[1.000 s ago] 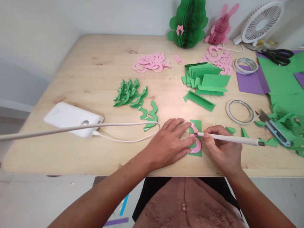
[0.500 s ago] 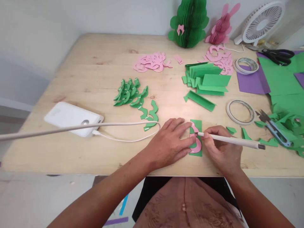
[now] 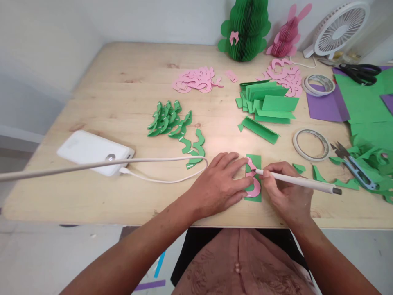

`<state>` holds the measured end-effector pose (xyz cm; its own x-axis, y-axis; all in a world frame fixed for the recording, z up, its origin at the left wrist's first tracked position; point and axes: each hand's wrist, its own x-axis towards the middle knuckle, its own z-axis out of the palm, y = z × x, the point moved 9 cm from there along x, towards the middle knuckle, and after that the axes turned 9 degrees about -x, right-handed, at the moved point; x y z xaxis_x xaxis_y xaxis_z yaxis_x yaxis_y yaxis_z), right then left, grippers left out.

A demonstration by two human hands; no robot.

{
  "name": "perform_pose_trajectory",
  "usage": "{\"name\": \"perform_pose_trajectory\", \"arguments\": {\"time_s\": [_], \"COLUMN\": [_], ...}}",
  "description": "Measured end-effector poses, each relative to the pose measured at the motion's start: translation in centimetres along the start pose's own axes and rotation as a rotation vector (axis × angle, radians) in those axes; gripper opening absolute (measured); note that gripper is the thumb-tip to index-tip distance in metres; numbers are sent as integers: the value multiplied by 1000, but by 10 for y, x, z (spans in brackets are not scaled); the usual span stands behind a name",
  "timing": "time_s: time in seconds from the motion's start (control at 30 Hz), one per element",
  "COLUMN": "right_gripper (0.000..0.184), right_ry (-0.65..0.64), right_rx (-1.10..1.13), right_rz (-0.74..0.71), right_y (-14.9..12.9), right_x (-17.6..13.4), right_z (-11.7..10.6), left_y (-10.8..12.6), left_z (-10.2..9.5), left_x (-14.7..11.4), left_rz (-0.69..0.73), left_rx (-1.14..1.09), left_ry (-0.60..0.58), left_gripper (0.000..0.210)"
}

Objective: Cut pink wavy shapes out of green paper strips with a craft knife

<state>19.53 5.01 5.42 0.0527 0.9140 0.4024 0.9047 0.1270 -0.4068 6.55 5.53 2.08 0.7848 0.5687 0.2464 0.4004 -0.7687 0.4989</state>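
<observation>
A curvy pink paper cutout lies on a small upright rectangle of green paper, close to the near edge of the pale wooden table. The person's left hand is spread palm down beside it, fingertips resting on the left side of the pink piece; this grip is loose, closed around nothing. The right hand's grip is clenched on a slim white pen, whose dark tip meets the notched edge of the cutout near its middle.

Just past the left hand, a looped white cable runs beside loose wavy green paper strips with pale marks, and more of these are heaped farther off. The cable plugs into a white rounded block with a silvery button.

Beyond the green rectangle sits a stack of folded green paper strips. Right of the pen hand are a white roll of tape, small blue-handled scissors and curled green paper scraps.

Along the back stand a green honeycomb-paper figure, a pink paper rabbit and a white fan.
</observation>
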Motion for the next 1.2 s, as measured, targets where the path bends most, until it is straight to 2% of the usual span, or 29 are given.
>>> {"name": "perform_pose_trajectory", "arguments": {"time_s": [1.2], "right_gripper": [12], "right_ry": [-28], "right_rx": [21], "right_rz": [-20], "right_y": [-3], "right_x": [3], "right_z": [6], "left_y": [1], "left_z": [-2], "left_x": [1], "left_rz": [11], "left_rx": [-10], "left_ry": [13], "left_gripper": [32]}}
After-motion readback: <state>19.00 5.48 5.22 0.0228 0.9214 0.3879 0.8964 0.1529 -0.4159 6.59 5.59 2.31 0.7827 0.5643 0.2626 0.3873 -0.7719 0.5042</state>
